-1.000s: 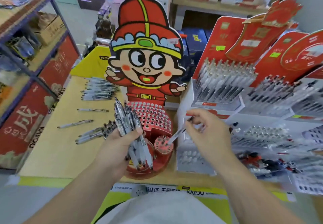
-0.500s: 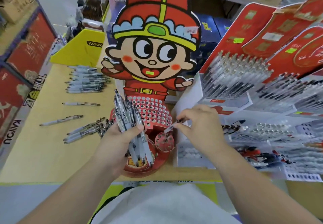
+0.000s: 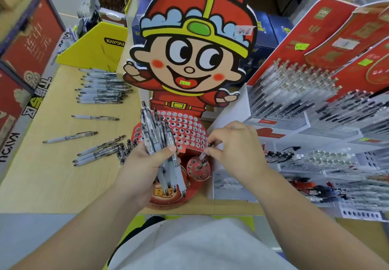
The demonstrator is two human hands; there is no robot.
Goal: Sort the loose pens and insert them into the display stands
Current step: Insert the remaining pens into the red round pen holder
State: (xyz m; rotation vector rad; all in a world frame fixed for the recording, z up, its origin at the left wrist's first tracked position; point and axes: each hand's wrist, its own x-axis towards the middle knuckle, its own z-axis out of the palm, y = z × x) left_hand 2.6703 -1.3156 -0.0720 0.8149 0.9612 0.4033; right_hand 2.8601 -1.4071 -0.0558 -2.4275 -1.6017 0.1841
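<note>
A red cartoon-figure display stand [image 3: 190, 131] with a perforated hole panel stands at the table's front. My left hand [image 3: 143, 164] grips a bundle of clear pens [image 3: 156, 139] in front of the stand. My right hand [image 3: 233, 145] pinches a single pen [image 3: 203, 156], whose tip sits in a hole of the small round red holder [image 3: 197, 170] at the stand's lower right. Loose pens [image 3: 99, 149] lie on the yellow table [image 3: 48, 164] to the left, and a neater row of pens [image 3: 101, 88] lies farther back.
White tiered racks [image 3: 305, 126] packed with pens and topped by red header cards crowd the right side. A yellow cardboard box [image 3: 94, 46] stands behind the table. Red-panelled shelving [image 3: 25, 59] lines the left edge.
My head has come closer to the stand. My right hand has lowered its pen from above the round holder into one of its holes. The left hand keeps its bundle.
</note>
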